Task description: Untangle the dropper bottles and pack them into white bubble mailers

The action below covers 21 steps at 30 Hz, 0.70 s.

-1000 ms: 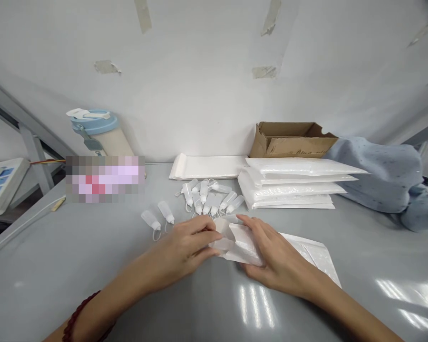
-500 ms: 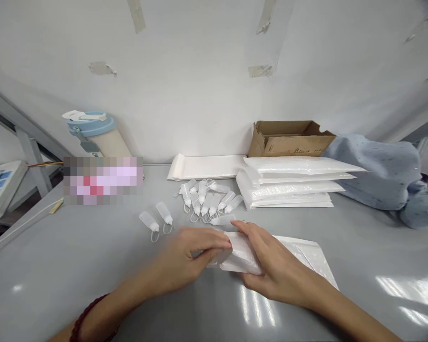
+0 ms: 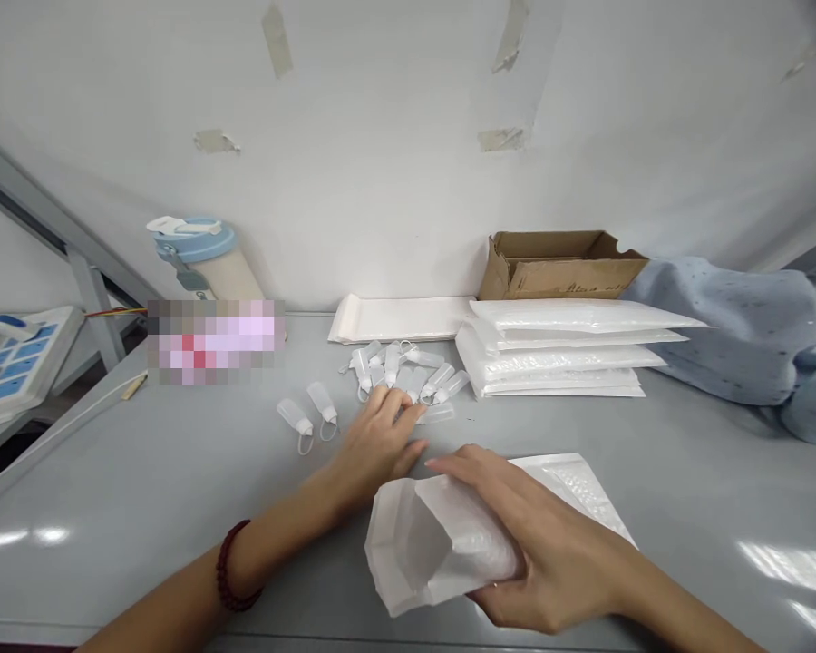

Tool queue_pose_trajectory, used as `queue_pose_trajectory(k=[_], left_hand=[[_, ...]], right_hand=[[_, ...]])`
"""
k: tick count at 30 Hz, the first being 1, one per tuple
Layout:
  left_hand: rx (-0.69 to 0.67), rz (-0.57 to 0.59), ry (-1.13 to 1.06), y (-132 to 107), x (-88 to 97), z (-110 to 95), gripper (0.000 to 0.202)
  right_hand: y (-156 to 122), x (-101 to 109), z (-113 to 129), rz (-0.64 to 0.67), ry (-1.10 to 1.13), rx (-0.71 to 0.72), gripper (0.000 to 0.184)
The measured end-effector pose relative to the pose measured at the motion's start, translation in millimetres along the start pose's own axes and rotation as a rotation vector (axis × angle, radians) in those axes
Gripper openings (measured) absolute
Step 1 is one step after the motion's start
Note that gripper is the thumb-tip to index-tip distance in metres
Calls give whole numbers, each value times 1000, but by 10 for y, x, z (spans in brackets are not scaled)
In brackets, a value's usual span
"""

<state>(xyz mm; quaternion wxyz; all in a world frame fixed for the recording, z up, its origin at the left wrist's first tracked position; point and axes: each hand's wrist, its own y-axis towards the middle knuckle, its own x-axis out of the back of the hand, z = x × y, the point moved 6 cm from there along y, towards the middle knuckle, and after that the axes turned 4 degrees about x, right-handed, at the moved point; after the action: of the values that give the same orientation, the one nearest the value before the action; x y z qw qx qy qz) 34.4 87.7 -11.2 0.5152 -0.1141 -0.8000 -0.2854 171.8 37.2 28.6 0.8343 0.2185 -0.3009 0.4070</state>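
Note:
My right hand [image 3: 537,535] is wrapped round a white bubble mailer [image 3: 462,521], squeezed so its mouth gapes toward the lower left. Its inside looks bare where I can see in. My left hand [image 3: 377,444] reaches to the front of a pile of small translucent squeeze bottles [image 3: 442,379]. Thumb and index finger stand apart there, and no bottle shows between them. The hand covers part of the pile. Two similar bottles [image 3: 294,417] lie apart to the left. Under my right hand, another white bubble mailer [image 3: 578,485] lies flat on the table.
Behind on the right is a stack of bubble mailers [image 3: 564,363], with an open cardboard box [image 3: 564,272] beyond. A flat white mailer [image 3: 408,319] lies against the wall. A blue-lidded tumbler [image 3: 210,258] stands back left; blue cloth [image 3: 727,326] lies at right.
My left hand has let go of the mailer's edge and moved forward to the bottles. The mailer, in my right hand, has come nearer and its mouth has opened wide.

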Motion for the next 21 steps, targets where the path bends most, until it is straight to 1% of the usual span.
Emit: queue_pose_trajectory(k=[3,5,7,10,12,14,15,17,18,19,21], left_hand=[[45,17,31,39,-8,-9,27],[95,62,-4,54,6,3,24],[158,73,-76,59,49,32,21],[285,-9,-229,55,165,122,19],[415,-72,-362,44,242,229,19],[539,-131,-541,29,320,344,22],[576,-168,-633,23,372,394,23],[591,-214,-778,18,497,468,26],[577,-201,-818,19,557,489,26],[558,-151,-831,20,604,498,27],[492,19,-801,15,660,472,27]], right_hand=[[27,4,-18,4,-1,-9,78],[44,4,-27,0,-9,-5,75],[57,-6,-38,-4,-27,1,76],[61,-43,-77,1,-76,-13,78],[58,-69,-106,7,-112,-24,78],[54,-74,-132,-2,-141,-41,77],[52,-67,-142,-13,-150,-48,77],[51,-31,-155,-48,-161,-59,76],[52,-3,-156,-73,-165,-59,75],[53,29,-155,-100,-168,-58,74],[57,94,-159,-151,-175,-68,72]])
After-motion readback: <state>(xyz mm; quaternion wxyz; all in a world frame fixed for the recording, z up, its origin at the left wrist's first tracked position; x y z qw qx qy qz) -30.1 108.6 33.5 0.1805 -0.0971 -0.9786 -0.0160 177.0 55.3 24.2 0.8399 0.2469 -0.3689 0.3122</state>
